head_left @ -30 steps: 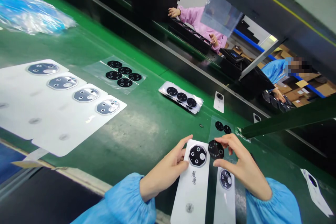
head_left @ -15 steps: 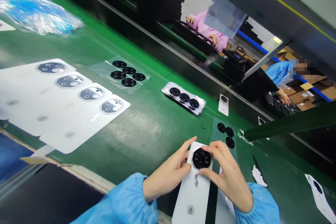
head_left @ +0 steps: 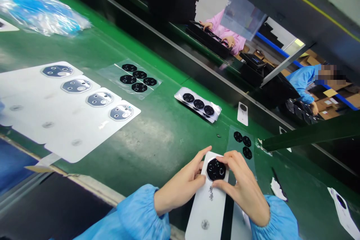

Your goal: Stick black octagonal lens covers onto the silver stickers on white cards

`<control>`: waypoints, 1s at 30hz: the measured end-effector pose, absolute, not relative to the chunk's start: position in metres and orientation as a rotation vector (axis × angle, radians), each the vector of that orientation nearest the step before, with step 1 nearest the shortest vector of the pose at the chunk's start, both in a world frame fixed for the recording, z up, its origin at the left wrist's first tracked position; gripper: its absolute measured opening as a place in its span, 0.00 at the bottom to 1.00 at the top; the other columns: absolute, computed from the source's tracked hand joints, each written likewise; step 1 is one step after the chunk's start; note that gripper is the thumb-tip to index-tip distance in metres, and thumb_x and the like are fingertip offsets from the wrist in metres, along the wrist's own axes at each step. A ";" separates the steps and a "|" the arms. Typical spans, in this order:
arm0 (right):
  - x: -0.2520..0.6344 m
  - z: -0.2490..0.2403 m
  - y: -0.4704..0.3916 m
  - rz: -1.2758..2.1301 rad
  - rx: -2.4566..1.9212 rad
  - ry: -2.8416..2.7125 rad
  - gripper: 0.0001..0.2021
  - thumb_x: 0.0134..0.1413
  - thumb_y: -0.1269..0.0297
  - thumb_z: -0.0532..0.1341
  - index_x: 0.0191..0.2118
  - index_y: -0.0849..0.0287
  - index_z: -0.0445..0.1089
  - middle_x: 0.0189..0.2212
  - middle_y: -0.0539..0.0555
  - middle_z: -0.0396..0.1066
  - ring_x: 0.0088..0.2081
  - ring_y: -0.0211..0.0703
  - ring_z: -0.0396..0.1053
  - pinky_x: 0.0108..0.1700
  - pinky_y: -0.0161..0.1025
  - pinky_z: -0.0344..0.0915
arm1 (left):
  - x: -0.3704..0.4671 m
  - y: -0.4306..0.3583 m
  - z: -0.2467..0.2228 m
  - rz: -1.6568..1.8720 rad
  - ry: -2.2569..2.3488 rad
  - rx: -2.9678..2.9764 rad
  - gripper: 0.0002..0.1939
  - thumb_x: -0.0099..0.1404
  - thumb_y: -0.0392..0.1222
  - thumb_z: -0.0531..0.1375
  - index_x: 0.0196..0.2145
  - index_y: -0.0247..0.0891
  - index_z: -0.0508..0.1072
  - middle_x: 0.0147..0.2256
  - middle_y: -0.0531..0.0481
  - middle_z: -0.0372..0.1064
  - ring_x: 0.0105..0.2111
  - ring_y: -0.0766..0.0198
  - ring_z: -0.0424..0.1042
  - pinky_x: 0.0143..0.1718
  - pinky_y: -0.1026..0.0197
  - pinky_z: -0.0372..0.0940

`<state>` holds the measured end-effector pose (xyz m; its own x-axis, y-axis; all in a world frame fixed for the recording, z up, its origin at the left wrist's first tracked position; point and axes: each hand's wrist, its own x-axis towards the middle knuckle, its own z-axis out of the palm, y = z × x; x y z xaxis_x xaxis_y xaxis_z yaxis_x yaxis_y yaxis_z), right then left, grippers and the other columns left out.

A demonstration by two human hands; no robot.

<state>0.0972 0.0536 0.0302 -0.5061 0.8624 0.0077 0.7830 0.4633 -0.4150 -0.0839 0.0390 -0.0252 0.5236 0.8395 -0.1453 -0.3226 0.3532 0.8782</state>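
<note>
A long white panel with dark printed characters lies in front of me. Near its far end sits a black octagonal plate with several small round holes. My left hand grips the panel's left edge, thumb on the top face and index finger stretched along the far corner. With thumb and fingertips, my right hand holds the black octagonal plate from its right side. Whether the plate is pressed fully flat, I cannot tell. Beneath my right wrist another white panel is partly hidden.
Larger white panels with silvery octagons lie at left. Black plates rest on a clear sheet, on a white stack and on a sheet beyond my right hand. A green post slants in at right. Two people work across the bench.
My hands stay nearly still on the panel and plate. The view has shifted very slightly. Across the bench, the hand of the person in blue has moved a little.
</note>
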 end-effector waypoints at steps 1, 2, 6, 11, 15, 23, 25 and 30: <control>0.097 0.030 0.054 0.536 -1.424 -2.497 0.22 0.48 0.71 0.67 0.47 0.55 0.59 0.40 0.53 0.61 0.41 0.47 0.62 0.41 0.45 0.65 | -0.084 0.039 -0.025 0.826 0.665 0.919 0.37 0.61 0.34 0.51 0.64 0.41 0.40 0.49 0.44 0.66 0.39 0.61 0.68 0.38 0.59 0.60; 0.097 0.031 0.054 0.536 -1.421 -2.499 0.22 0.48 0.71 0.67 0.47 0.55 0.60 0.40 0.53 0.61 0.41 0.47 0.62 0.41 0.45 0.65 | -0.084 0.039 -0.026 0.824 0.667 0.920 0.37 0.61 0.34 0.51 0.64 0.41 0.40 0.49 0.45 0.66 0.38 0.61 0.68 0.38 0.59 0.60; 0.096 0.032 0.054 0.527 -1.423 -2.503 0.21 0.48 0.71 0.67 0.46 0.55 0.60 0.39 0.53 0.61 0.40 0.47 0.62 0.39 0.44 0.65 | -0.084 0.039 -0.026 0.823 0.669 0.918 0.36 0.61 0.34 0.51 0.64 0.41 0.40 0.48 0.45 0.67 0.37 0.62 0.68 0.38 0.59 0.60; 0.096 0.033 0.054 0.517 -1.432 -2.519 0.21 0.48 0.71 0.67 0.46 0.56 0.60 0.39 0.53 0.62 0.40 0.46 0.62 0.39 0.44 0.66 | -0.084 0.039 -0.026 0.820 0.678 0.927 0.36 0.61 0.33 0.51 0.64 0.41 0.40 0.48 0.45 0.67 0.37 0.62 0.68 0.39 0.59 0.61; 0.094 0.036 0.054 0.479 -1.447 -2.545 0.21 0.47 0.72 0.67 0.45 0.56 0.60 0.39 0.53 0.62 0.40 0.46 0.62 0.38 0.43 0.67 | -0.084 0.039 -0.026 0.812 0.691 0.960 0.36 0.61 0.33 0.51 0.64 0.42 0.40 0.50 0.45 0.66 0.39 0.61 0.69 0.41 0.58 0.61; 0.084 0.042 0.053 0.336 -1.501 -2.597 0.19 0.44 0.72 0.69 0.41 0.55 0.62 0.34 0.51 0.61 0.36 0.45 0.63 0.33 0.43 0.68 | -0.084 0.038 -0.022 0.808 0.816 1.028 0.30 0.66 0.40 0.49 0.64 0.45 0.44 0.58 0.48 0.59 0.55 0.57 0.61 0.56 0.54 0.54; 0.082 0.043 0.053 0.294 -1.500 -2.606 0.19 0.44 0.71 0.69 0.41 0.55 0.62 0.33 0.51 0.60 0.35 0.45 0.63 0.31 0.42 0.67 | -0.083 0.036 -0.020 0.827 0.868 1.029 0.28 0.68 0.44 0.48 0.63 0.45 0.47 0.61 0.50 0.54 0.60 0.57 0.53 0.60 0.54 0.48; 0.077 0.043 0.051 0.213 -1.505 -2.652 0.18 0.41 0.69 0.71 0.37 0.56 0.64 0.30 0.49 0.58 0.32 0.45 0.62 0.27 0.40 0.65 | -0.078 0.033 -0.020 0.874 0.920 0.999 0.25 0.69 0.50 0.47 0.62 0.46 0.52 0.61 0.52 0.54 0.61 0.57 0.51 0.61 0.54 0.46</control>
